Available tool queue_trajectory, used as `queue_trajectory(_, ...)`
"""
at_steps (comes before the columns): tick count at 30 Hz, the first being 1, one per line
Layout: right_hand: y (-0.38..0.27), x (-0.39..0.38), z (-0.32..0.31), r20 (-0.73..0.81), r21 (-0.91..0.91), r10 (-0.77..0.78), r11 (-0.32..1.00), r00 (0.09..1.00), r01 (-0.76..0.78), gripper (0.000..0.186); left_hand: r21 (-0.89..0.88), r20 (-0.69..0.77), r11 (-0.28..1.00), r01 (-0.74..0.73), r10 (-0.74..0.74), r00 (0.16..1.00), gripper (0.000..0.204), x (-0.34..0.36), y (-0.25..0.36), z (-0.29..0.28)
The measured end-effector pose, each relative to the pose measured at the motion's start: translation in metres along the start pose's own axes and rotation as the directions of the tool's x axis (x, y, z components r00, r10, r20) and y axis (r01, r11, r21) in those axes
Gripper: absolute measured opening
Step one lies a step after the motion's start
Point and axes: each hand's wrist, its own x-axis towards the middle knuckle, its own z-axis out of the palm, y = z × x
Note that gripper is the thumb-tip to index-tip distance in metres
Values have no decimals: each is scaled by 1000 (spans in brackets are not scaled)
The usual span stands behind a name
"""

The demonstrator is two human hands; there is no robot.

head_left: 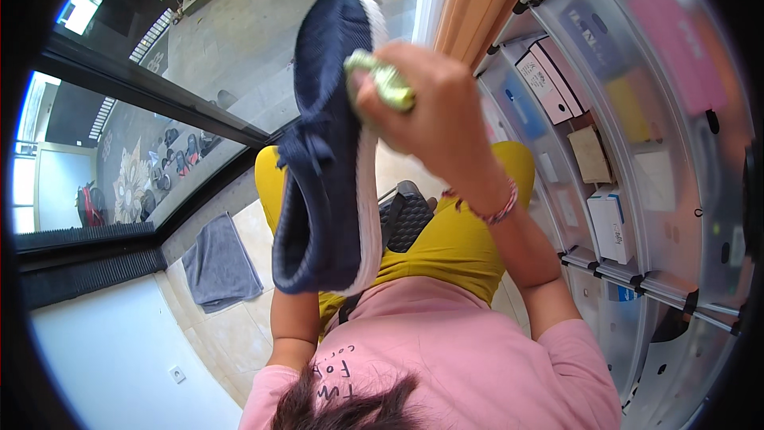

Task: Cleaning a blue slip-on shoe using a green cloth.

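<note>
A navy lace-up shoe (325, 151) with a white sole is raised in front of me, toe toward the far side and heel toward my chest. My left forearm (294, 326) reaches up behind its heel and bears the shoe; the left hand itself is hidden behind it. My right hand (434, 99), with a braided bracelet at the wrist, is closed around a small light-green mottled thing (382, 80). That thing lies close by the white sole edge near the toe; blur hides its exact kind and whether it touches.
Clear plastic shelving (660, 143) with several boxes lines the right side. A grey towel (219, 263) lies on the tiled floor at left. Glass panes in a black frame (159, 87) stand ahead and left. A black quilted thing (407, 219) shows between my legs.
</note>
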Motion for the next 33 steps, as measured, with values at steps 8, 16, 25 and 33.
queue_trajectory(8, -56, -40, -18, 279, 97, 30, 994, 960, -59, 17, 833, 43, 468, -296, 479, 877, 63, -66, 23, 31)
queue_trajectory(16, -66, -68, -36, 278, 279, -119, 960, 953, 38, 18, -604, 93, 790, -105, 201, 975, 61, -28, 34, 18)
queue_trajectory(25, -45, -52, -11, 39, 113, -164, 981, 986, 159, 23, -546, 141, 837, -47, 147, 979, 60, -46, 25, 29)
queue_trajectory(33, -50, -37, -8, 12, 303, -163, 941, 987, 152, 27, -492, 172, 871, -6, 104, 980, 59, -64, 29, 21)
